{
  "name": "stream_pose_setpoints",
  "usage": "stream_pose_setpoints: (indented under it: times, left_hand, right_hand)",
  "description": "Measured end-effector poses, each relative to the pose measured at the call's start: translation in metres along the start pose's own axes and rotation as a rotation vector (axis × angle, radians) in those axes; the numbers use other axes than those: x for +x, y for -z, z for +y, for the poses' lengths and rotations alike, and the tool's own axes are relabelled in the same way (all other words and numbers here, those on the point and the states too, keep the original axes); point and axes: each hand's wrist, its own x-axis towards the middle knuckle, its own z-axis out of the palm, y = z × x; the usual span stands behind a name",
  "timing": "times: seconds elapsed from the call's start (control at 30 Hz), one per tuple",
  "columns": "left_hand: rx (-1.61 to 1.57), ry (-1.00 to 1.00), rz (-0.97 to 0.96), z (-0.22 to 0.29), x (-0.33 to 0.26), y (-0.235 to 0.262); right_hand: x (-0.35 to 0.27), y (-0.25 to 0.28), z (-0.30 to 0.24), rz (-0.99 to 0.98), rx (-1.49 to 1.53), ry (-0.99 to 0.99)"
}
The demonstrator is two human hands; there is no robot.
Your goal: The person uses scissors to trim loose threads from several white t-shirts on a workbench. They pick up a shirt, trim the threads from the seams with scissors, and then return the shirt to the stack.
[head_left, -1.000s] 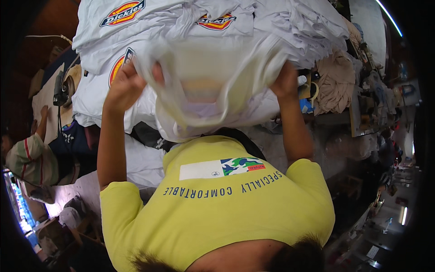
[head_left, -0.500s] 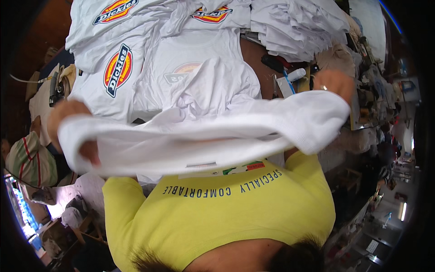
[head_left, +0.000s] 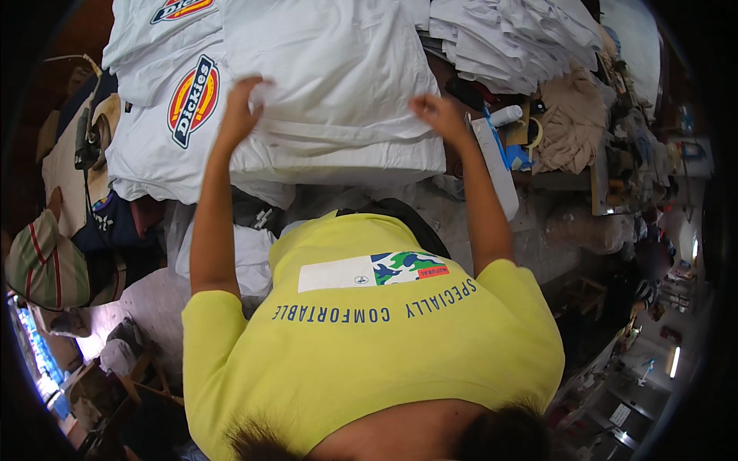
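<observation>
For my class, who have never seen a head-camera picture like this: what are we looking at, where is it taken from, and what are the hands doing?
There is no machine here: a wide fisheye camera worn on a person's head looks down over a yellow shirt, and straight edges bend near the rim. Two bare arms reach forward. The left hand and the right hand both press on a folded white garment. It lies on a table piled with more white garments; one beside it bears a coloured badge. Another white stack sits to the right.

Both hands (head_left: 240, 107) (head_left: 438, 114) on folded white shirt (head_left: 338, 77)
</observation>
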Motion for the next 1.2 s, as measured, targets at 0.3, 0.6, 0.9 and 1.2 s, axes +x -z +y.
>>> stream_pose_setpoints:
  times: [0.3,0.6,0.9,1.2]
  left_hand:
    - [0.365,0.219,0.173,0.025,-0.067,-0.03]
    - [0.597,0.193,0.342,0.035,-0.055,0.011]
    - [-0.856,0.653,0.902,0.012,-0.057,-0.008]
    - [-0.49,0.12,0.368,0.142,-0.002,-0.007]
  right_hand:
    - [-0.06,-0.05,0.011,0.109,-0.449,0.104]
    - [-0.055,-0.011,-0.041,-0.223,0.085,0.007]
    - [-0.103,0.084,-0.098,-0.263,0.538,0.243]
    - [-0.033,-0.024,-0.178,-0.028,0.166,0.361]
